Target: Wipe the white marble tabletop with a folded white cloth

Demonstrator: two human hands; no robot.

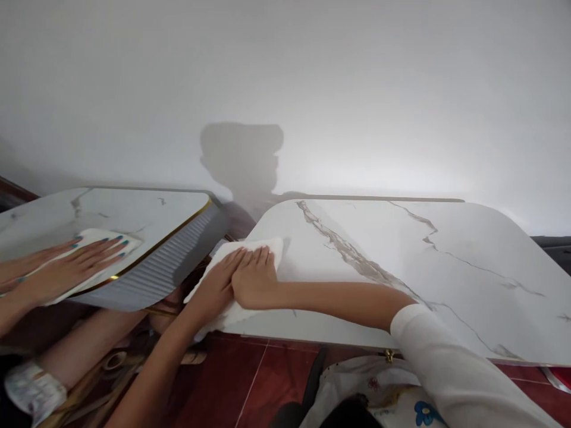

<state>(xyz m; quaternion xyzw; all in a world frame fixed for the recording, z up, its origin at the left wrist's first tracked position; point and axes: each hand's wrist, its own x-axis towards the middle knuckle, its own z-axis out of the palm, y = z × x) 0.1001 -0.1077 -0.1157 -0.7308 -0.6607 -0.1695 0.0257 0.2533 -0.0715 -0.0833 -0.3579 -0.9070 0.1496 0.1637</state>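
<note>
A white cloth (273, 246) lies on the near left corner of a white marble-look table (401, 261). Both my hands rest flat on that cloth, side by side. My left hand (215, 286) reaches up from below, fingers stretched out over the cloth. My right hand (253, 277) comes in from the right on a white-sleeved arm, fingers together and lying flat. Part of the cloth hangs over the table's edge.
A second marble-look table (151, 217) with a gold rim and ribbed side stands to the left. Another person's hands (87, 257), nails painted teal, press a white cloth (130, 242) on it. Below are a red tiled floor (250, 380) and, behind, a plain white wall.
</note>
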